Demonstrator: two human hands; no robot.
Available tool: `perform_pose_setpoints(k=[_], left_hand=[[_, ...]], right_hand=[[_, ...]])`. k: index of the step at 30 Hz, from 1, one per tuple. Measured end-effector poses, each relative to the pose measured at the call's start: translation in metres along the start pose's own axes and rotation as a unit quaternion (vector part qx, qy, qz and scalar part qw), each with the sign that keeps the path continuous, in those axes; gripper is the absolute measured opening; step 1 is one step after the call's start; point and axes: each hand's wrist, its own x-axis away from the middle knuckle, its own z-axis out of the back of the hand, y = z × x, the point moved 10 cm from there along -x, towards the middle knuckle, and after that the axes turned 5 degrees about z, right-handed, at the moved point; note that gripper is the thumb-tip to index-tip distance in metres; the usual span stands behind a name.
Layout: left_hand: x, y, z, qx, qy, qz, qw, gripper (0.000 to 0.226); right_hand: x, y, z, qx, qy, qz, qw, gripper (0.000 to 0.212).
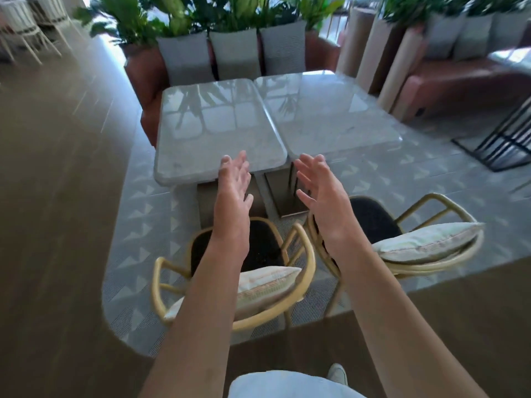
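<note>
Two hands reach forward side by side in the middle of the frame, both empty. The left hand [234,182] has its fingers straight and close together, palm turned inward. The right hand [321,193] faces it with fingers spread wide and slightly bent. A clear gap lies between them, and neither touches anything.

Below the hands stand two chairs with curved golden frames and black seats. The left chair [264,245] sits under the left forearm, lower centre of the frame, with a pale striped cushion [267,288] leaning against its back. The right chair [373,219] stands just beside it, lower right of centre, and carries a second pale cushion [425,239] lying across its back rim.

Beyond the fingertips, two marble tables stand pushed together edge to edge: the left table [218,124] and the right table [324,110]. All of this rests on a grey patterned rug [143,225]. Behind the tables, at the top of the frame, a brown sofa [143,73] holds three grey pillows [235,53], with green plants [201,12] behind. A white shoe [337,374] shows at the bottom edge.
</note>
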Motion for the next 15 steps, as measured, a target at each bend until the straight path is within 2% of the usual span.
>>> perform_pose_setpoints(k=[7,15], left_hand=[[-0.005,-0.011,-0.045,-0.024,-0.031,0.000,0.999,0.064],[-0.024,-0.027,-0.097,-0.049,0.004,0.000,0.999,0.077]], right_hand=[[-0.005,-0.008,0.053,-0.005,0.023,0.005,1.000,0.060],[-0.044,-0.003,0.124,-0.029,0.018,-0.004,0.999,0.054]])
